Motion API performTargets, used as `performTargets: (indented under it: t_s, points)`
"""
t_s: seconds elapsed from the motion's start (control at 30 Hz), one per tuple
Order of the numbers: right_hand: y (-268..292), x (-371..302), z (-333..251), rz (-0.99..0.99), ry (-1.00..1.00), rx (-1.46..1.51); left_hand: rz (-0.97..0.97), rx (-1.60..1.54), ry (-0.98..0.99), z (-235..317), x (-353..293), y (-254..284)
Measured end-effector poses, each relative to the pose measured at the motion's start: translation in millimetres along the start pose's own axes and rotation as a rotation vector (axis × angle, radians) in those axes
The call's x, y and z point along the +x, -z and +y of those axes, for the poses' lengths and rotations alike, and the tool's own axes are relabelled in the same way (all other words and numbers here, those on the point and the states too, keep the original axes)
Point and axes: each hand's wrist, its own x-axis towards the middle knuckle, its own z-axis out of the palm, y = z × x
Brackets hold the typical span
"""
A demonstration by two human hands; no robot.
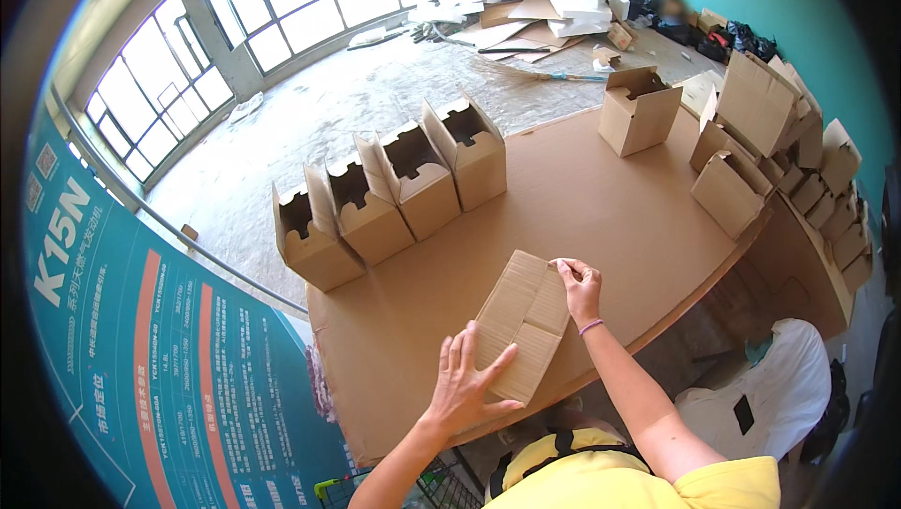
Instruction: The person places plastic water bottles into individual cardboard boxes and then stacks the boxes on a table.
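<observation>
Table: cardboard-topped [648,227], long edges running obliquely, near one close to person's body.
Box row: four open-top cardboard boxes [483,171] side by side, left part of far long edge, well apart from both hands.
Carton: plain brown cardboard carton [532,317], seam across upper face, by near long edge, roughly mid-length; folded flat or not, can't tell.
Carton axis: long way runs from near edge toward far edge, far end leaning right.
Lone box: single open-top box [627,124], far right corner, flap out.
Left hand: left hand [457,389] open, fingers spread, at carton's left side near its near end; thumb over face, no closed grip.
Right hand: right hand [580,289] at carton's far right corner, thumb and forefinger pinched nearly together on its edge; exact flap caught, can't tell.
Carton from grips: down-left of right pinch, right of left palm; right hand nearer far end, left nearer near end.
Wrist: thin purple band [590,326], right side.
</observation>
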Motion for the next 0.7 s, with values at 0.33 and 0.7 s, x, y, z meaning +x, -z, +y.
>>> performTargets:
  t_s: [0.33,0.7]
  points:
    - [8,75,11,-0.202,-0.118,0.151,0.185,0.163,0.132,60,52,-55]
    - [79,169,37,-0.318,-0.487,0.318,0.429,0.240,0.417,75,288,-126]
